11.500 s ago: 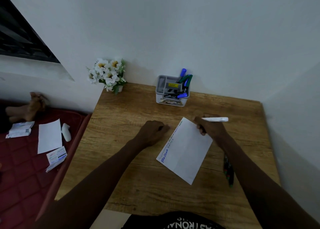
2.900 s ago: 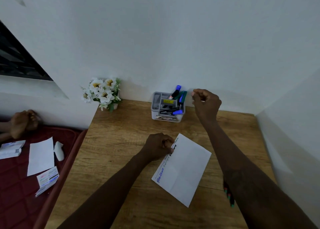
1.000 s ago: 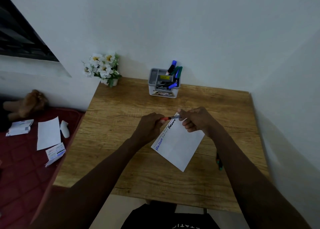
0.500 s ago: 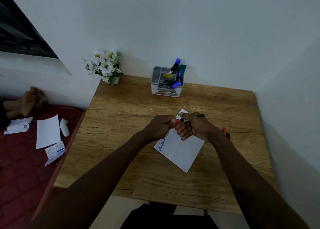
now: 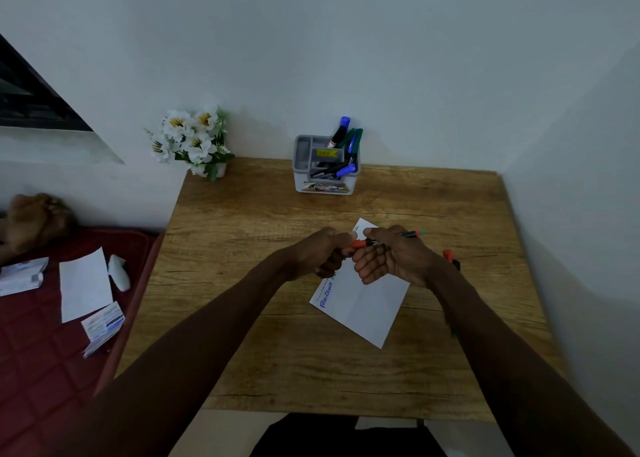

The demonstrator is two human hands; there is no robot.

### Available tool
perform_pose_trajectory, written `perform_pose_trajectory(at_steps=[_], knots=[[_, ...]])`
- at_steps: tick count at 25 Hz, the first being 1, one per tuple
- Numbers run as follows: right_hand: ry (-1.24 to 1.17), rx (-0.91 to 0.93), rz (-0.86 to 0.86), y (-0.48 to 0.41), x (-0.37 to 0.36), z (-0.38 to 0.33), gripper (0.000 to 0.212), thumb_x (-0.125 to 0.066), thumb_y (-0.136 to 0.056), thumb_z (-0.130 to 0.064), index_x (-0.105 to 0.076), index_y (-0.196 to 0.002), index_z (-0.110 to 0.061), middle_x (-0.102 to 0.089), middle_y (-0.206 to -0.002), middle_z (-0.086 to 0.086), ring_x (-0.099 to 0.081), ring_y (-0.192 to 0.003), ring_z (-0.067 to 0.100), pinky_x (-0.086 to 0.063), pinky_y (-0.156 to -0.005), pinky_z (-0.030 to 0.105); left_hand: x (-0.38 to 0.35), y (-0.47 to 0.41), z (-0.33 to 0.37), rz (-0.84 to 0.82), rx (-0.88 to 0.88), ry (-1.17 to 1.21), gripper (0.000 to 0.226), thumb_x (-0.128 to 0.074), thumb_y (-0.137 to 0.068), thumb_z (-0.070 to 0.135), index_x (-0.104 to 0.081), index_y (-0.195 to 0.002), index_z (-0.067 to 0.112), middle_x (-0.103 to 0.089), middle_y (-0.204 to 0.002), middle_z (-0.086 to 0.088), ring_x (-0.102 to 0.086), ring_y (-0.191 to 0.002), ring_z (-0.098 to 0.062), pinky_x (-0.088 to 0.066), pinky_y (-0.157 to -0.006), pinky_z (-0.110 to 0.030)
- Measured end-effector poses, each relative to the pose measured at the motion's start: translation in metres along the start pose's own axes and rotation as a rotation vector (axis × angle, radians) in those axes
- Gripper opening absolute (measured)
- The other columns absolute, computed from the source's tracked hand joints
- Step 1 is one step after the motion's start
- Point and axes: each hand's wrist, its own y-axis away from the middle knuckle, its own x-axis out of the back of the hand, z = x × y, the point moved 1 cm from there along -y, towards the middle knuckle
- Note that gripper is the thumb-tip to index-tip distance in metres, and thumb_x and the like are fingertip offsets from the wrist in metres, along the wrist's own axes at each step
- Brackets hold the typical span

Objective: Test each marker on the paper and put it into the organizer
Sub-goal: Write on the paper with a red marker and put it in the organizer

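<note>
2 hands brought together in the air above the far corner of the sheet. Left hand point(image 5: 323, 254) closed in a fist round the red cap end of a slim dark-barrelled marker point(image 5: 358, 244); right hand point(image 5: 394, 259) pinching the barrel between thumb and forefinger, palm turned up, remaining fingers loosely curled beneath. Teal end of the barrel poking out past the right thumb. Probably the uncapping step, cap not visibly off yet. Marker held clear of the white folded sheet of paper point(image 5: 367, 304) lying below on the wood-grain tabletop point(image 5: 242, 248), blue handwriting down its left edge. Likely light, rigid and smooth-sided: apt to roll if laid down, apt to slip in a loose pinch. Best taken mid-barrel for writing, with the cap gripped squarely and pulled straight along the axis rather than bent off. Well beyond, near the wall, a grey plastic compartmented organizer point(image 5: 304, 176) already holding several markers with blue and green caps, some upright, some lying across. Just beside the right wrist, another red-capped marker point(image 5: 448, 254) on the table, partly hidden. At the back left corner, a small pot of white artificial flowers point(image 5: 190, 141). Off the table's left edge, a dark red quilted mat point(image 5: 34, 352) with loose white papers and small packets.
</note>
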Motion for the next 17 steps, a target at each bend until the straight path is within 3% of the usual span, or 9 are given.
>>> perform_pose_trajectory(at_steps=[4, 9, 12, 14, 17], knots=[[-0.010, -0.004, -0.001, -0.003, 0.003, -0.005, 0.052, -0.044, -0.107, -0.028, -0.069, -0.095, 0.016, -0.073, -0.081, 0.026, -0.075, -0.066, 0.030, -0.063, -0.061, 0.038, 0.002, -0.002, -0.002, -0.016, -0.052, 0.006, 0.048, -0.037, -0.106, 0.047, -0.042, -0.067, 0.018, -0.028, -0.057, -0.001, -0.023, -0.049, -0.013, -0.026, -0.047, -0.025], [0.031, -0.010, 0.028, -0.010, 0.006, -0.008, 0.051, -0.046, -0.108, -0.030, -0.069, -0.100, 0.015, -0.074, -0.083, 0.026, -0.075, -0.067, 0.029, -0.063, -0.062, 0.036, 0.019, -0.012, -0.004, 0.123, -0.241, -0.310, 0.040, -0.050, -0.105, 0.031, -0.067, -0.078, 0.007, -0.069, -0.071, -0.015, -0.070, -0.060, -0.026, -0.058, -0.057, -0.032], [-0.011, 0.039, 0.122, -0.016, 0.005, -0.004, 0.041, -0.055, -0.105, -0.026, -0.070, -0.103, 0.012, -0.074, -0.086, 0.024, -0.075, -0.070, 0.027, -0.064, -0.064, 0.036, 0.031, -0.025, -0.006, 0.208, -0.401, -0.404, 0.026, -0.063, -0.098, 0.020, -0.076, -0.092, -0.001, -0.076, -0.079, -0.011, -0.075, -0.066, -0.020, -0.062, -0.063, -0.035], [-0.026, 0.059, 0.178, -0.021, 0.003, -0.001, 0.026, -0.062, -0.100, -0.017, -0.074, -0.100, 0.006, -0.075, -0.087, 0.023, -0.076, -0.072, 0.025, -0.064, -0.067, 0.035, 0.035, -0.030, -0.014, 0.288, -0.508, -0.517, 0.017, -0.074, -0.090, 0.020, -0.079, -0.100, 0.006, -0.078, -0.084, -0.006, -0.074, -0.069, -0.014, -0.060, -0.063, -0.031], [0.006, 0.080, 0.224, -0.023, 0.001, 0.000, 0.022, -0.071, -0.094, -0.020, -0.075, -0.094, 0.001, -0.076, -0.086, 0.021, -0.076, -0.072, 0.024, -0.064, -0.067, 0.034, 0.032, -0.037, -0.027, 0.404, -0.577, -0.594, 0.021, -0.074, -0.085, 0.026, -0.079, -0.098, 0.011, -0.077, -0.080, -0.004, -0.072, -0.068, -0.018, -0.058, -0.063, -0.041]])
